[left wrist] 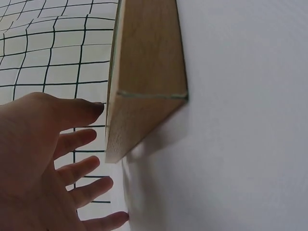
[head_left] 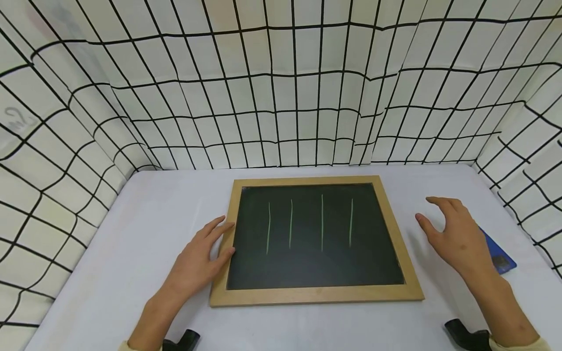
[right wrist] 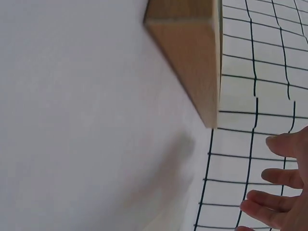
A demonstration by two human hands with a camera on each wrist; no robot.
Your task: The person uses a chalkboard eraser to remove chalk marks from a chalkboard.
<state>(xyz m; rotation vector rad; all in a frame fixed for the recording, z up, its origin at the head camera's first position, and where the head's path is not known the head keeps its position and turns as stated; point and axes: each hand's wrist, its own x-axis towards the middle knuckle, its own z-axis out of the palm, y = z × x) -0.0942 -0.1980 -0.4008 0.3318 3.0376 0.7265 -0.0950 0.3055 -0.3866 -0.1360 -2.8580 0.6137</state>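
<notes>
A chalkboard (head_left: 316,263) in a light wooden frame (head_left: 316,296) lies on the white table, with several thin upright green lines drawn across its dark surface. At its left edge is my left hand (head_left: 195,265), its thumb and fingertips right at the frame with the fingers spread. The left wrist view shows the left hand (left wrist: 57,159) beside the frame's edge (left wrist: 149,57). My right hand (head_left: 458,239) hovers to the right of the board, apart from it, fingers loosely bent and holding nothing. In the right wrist view, spread fingers (right wrist: 269,199) appear near the frame's corner (right wrist: 187,57).
A flat blue object (head_left: 500,256) lies on the table (head_left: 153,204) at the right, partly hidden behind the right hand and wrist. White walls with a black grid (head_left: 281,92) enclose the back and sides. Black wrist devices (head_left: 467,335) show at the near edge.
</notes>
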